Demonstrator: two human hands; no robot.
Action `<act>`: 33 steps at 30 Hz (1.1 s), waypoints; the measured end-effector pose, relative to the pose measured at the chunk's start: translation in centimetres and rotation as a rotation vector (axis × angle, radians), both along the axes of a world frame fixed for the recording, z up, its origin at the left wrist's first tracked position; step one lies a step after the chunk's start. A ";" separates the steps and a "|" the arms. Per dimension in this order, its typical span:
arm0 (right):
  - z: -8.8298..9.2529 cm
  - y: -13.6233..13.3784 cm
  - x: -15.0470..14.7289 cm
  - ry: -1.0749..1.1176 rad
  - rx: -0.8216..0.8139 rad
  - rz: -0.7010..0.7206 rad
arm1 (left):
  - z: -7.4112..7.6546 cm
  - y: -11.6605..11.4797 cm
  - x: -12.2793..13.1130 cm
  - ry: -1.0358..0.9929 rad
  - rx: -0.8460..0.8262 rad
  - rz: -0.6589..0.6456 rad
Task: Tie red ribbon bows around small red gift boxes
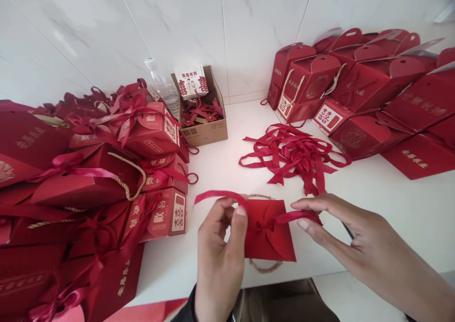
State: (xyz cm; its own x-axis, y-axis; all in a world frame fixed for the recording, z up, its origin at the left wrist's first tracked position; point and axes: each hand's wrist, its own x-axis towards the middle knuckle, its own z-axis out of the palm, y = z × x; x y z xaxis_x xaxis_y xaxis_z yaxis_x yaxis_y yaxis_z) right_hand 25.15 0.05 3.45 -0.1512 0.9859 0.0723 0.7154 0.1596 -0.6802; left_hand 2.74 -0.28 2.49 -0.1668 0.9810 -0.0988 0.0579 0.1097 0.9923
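A red gift box [272, 243] with gold rope handles stands in front of me near the table's front edge, its curved flaps folded together on top. One dark pink ribbon [289, 216] passes through the middle of the flaps, crossed or knotted there. Thumb and fingers of my left hand [223, 246] pinch one end of the ribbon at the box's left side, and its tail curls off to the left. To the right of the box, my right hand [341, 232] has the other end between thumb and forefinger.
Loose ribbons [298, 151] lie in a heap behind the box. Ribbon-tied boxes [156, 127] are piled at left, and untied boxes [373, 80] are stacked at right. A cardboard carton [206, 133] and a clear plastic bottle [161, 87] stand by the tiled wall [256, 32].
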 end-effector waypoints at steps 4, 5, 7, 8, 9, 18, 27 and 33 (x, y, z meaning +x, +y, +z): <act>-0.2 0.0 0.1 -0.038 0.028 0.029 | 1.2 1.2 0.6 0.055 0.003 -0.166; -0.3 0.1 0.1 -0.040 0.031 0.029 | 1.3 1.2 0.6 0.047 0.000 -0.189; -0.4 0.1 0.1 -0.034 0.026 0.024 | 1.3 1.0 0.3 0.021 -0.015 -0.214; -0.4 0.1 0.1 -0.028 0.018 0.023 | 1.3 0.9 0.1 0.009 -0.025 -0.218; -0.3 0.1 0.0 -0.020 0.006 0.024 | 1.2 0.8 -0.1 0.000 -0.034 -0.215; 1.5 0.2 -2.3 0.025 0.046 0.092 | 1.5 1.2 -0.4 0.516 0.187 -0.226; 1.6 1.2 -3.6 0.044 0.088 0.126 | 1.8 0.8 -0.7 0.407 0.179 -0.347; 1.5 1.0 -3.4 0.025 0.084 0.043 | 0.6 0.6 -2.2 0.480 0.106 -0.329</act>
State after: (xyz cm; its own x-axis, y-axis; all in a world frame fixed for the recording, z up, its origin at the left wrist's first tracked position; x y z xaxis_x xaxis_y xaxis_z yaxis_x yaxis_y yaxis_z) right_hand 21.77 1.00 4.91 -0.1900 0.9688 0.1590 0.6896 0.2470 -0.6808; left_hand 0.55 0.29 3.08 0.1464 0.9891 0.0143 0.5175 -0.0889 0.8511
